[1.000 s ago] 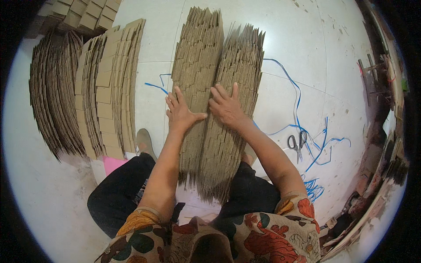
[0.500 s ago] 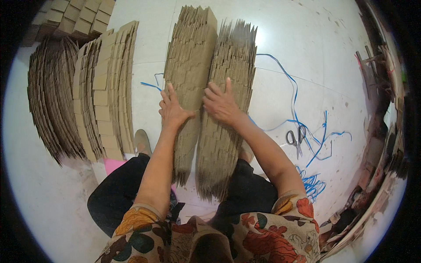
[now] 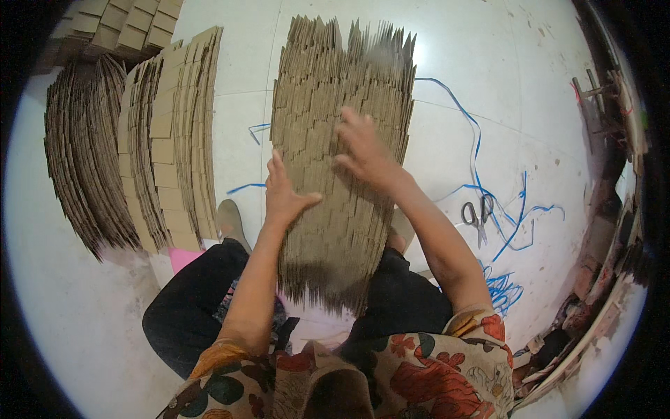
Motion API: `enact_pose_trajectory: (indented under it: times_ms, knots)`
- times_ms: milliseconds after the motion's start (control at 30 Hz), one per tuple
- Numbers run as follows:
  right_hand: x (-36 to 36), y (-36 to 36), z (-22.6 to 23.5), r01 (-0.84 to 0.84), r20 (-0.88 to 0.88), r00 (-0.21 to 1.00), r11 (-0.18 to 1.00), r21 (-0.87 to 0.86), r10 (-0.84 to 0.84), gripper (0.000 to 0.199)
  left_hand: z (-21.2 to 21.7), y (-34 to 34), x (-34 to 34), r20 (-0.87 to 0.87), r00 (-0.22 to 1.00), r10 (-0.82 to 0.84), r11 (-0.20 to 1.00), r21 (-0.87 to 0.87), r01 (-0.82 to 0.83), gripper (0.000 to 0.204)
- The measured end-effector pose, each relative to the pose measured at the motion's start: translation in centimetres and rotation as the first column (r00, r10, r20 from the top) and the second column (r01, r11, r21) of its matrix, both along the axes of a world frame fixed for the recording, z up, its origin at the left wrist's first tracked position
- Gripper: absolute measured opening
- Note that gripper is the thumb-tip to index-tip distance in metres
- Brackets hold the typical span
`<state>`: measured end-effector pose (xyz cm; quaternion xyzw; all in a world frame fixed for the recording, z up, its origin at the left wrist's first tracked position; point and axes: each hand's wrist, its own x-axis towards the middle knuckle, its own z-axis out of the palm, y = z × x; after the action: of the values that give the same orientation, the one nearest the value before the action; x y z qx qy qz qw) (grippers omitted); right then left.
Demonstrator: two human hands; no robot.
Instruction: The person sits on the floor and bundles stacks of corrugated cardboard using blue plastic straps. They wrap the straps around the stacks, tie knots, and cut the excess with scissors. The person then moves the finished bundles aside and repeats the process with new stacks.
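Two rows of brown cardboard pieces [image 3: 321, 223] stand packed side by side on the floor between my legs, their jagged edges facing up. My left hand [image 3: 283, 200] presses against the left side of the rows, its thumb stretched across the top and its fingers apart. Over the right part of the top is my right hand [image 3: 366, 150], slightly blurred, with thumb and fingers apart and nothing seen in it. Blue strapping [image 3: 477, 136] runs out from the right side of the cardboard. Shorter blue ends [image 3: 246, 188] show at its left, and whatever lies underneath is hidden.
Black-handled scissors [image 3: 478, 220] lie on the floor at right among loose blue strapping, with a tangled blue bundle [image 3: 501, 290] nearer me. More cardboard rows [image 3: 167, 140] stand at left, and stacked cardboard [image 3: 118, 28] is behind them. Clutter [image 3: 593, 258] lines the right edge.
The gap between the two cardboard rows has closed and they now sit together. My right hand has lifted away from the seam and moved slightly right. My left hand stays at the left side.
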<state>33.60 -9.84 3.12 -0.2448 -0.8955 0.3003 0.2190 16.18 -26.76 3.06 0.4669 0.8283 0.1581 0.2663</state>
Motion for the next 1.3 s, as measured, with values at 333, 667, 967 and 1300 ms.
enact_pose_trajectory:
  times_ms: [333, 667, 967, 1300]
  knots:
    - [12.3, -4.6, -4.0, 0.391, 0.337, 0.878, 0.101, -0.915, -0.341, 0.108, -1.3, -2.1, -6.2, 0.742, 0.528, 0.413, 0.906, -0.272, -0.326, 0.102]
    - [6.4, -7.3, -5.8, 0.064, 0.011, 0.957, 0.177, -0.982, -0.291, 0.105, -2.4, -1.4, -5.3, 0.714, 0.560, 0.420, 0.907, -0.303, -0.293, 0.097]
    - [4.2, -7.7, 3.4, 0.037, -0.036, 0.974, 0.315, -0.948, -0.223, 0.116, 7.2, -3.7, -6.5, 0.646, 0.646, 0.406, 0.892, -0.126, -0.435, 0.086]
    - [-0.4, 5.7, 18.9, -0.103, -0.477, 0.874, 0.921, -0.377, -0.098, 0.060, 21.5, 6.0, -11.2, 0.329, 0.944, 0.027, 0.754, 0.613, -0.235, 0.072]
